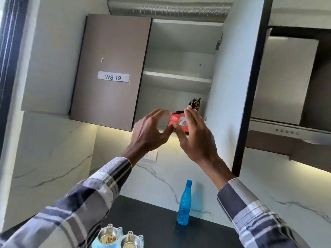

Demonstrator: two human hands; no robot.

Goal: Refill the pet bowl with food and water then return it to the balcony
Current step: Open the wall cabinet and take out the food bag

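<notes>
Both hands reach up to the red food packet (177,120) on the cupboard's bottom shelf (162,130), the right hand (194,138) nearer with straight fingers against its front, the left hand (152,130) loosely spread beside it, gripping nothing, while the pet bowl (118,238) waits on the desk (152,221) far below.

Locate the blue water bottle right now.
In the head view, the blue water bottle stands upright on the dark counter, lower centre, behind and right of the pet bowl, below the open cabinet.

Above and left of your hands you see a brown cabinet door (111,72) taped with a "WS 19" label (113,77), a silver duct (168,9) overhead, a range hood (286,129) to their right.
</notes>
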